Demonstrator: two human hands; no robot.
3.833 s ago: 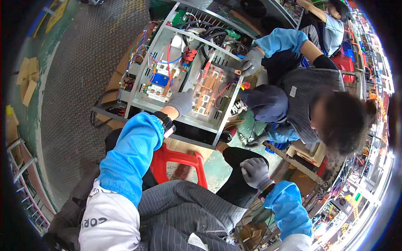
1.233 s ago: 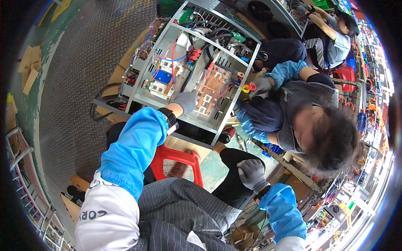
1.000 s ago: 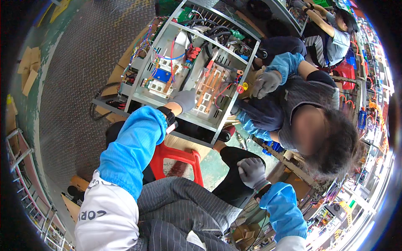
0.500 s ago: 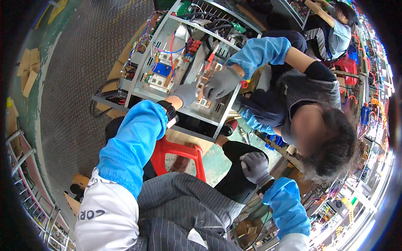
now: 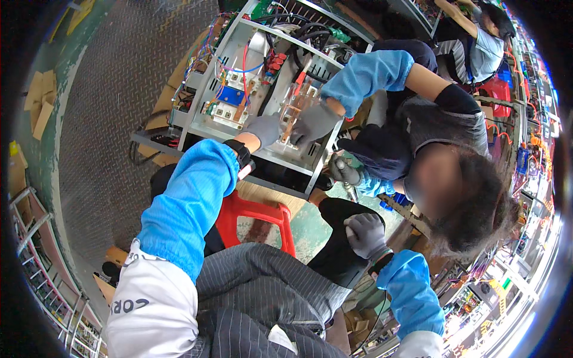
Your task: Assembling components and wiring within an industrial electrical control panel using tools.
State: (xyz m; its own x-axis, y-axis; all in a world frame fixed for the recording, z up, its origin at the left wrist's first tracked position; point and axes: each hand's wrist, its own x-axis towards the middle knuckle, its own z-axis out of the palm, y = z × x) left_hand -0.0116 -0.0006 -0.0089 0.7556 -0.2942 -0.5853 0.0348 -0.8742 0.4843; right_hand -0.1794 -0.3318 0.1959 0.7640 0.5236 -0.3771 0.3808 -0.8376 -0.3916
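My left hand [image 5: 262,129], in a grey glove, reaches over the near wall of an open metal chassis [image 5: 199,132]. Its fingers are bent together beside the copper bars [image 5: 290,114]; what they pinch, if anything, is hidden. Right beside it, a co-worker's grey-gloved hand [image 5: 316,124] works over the same bars, slightly blurred. A white module with a blue block [image 5: 230,96] sits left of the bars. My right hand [image 5: 365,234], also gloved, rests closed on my knee with nothing seen in it. The co-worker's other gloved hand [image 5: 345,170] is at a tool beside the chassis.
A red plastic stool [image 5: 253,212] stands below the chassis. Loose wires [image 5: 200,56] spill over the chassis's left side. The co-worker [image 5: 441,128] leans in from the right. Another person [image 5: 484,51] sits farther back. Shelves with parts [image 5: 531,155] line the right.
The co-worker's other hand has come into sight beside the chassis, at the tool. Their hand over the copper bars has shifted slightly. My two hands stay nearly where they were.
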